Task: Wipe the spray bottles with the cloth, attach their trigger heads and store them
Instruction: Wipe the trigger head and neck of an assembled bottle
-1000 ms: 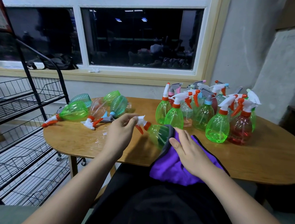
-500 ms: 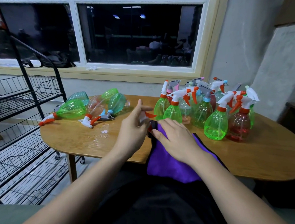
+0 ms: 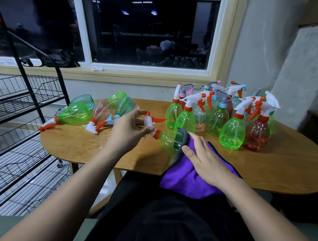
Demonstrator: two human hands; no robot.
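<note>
Over the six-o'clock edge of the table [image 3: 280, 171] a green spray bottle [image 3: 169, 141] is held sideways, trigger head [image 3: 148, 121] pinched by the left hand [image 3: 125, 132], purple cloth [image 3: 183, 180] pressed on its base by the flat right hand [image 3: 206, 163].

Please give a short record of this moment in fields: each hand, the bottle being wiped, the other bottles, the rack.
Left hand: pinches the trigger head of the green bottle
Right hand: lies on the purple cloth, pressing it round the bottle's base
Green bottle: on its side, above the table near its front edge
Other bottles: upright group on the table's right part; lying bottles on its left part
Rack: black wire shelves, left of the table
</note>
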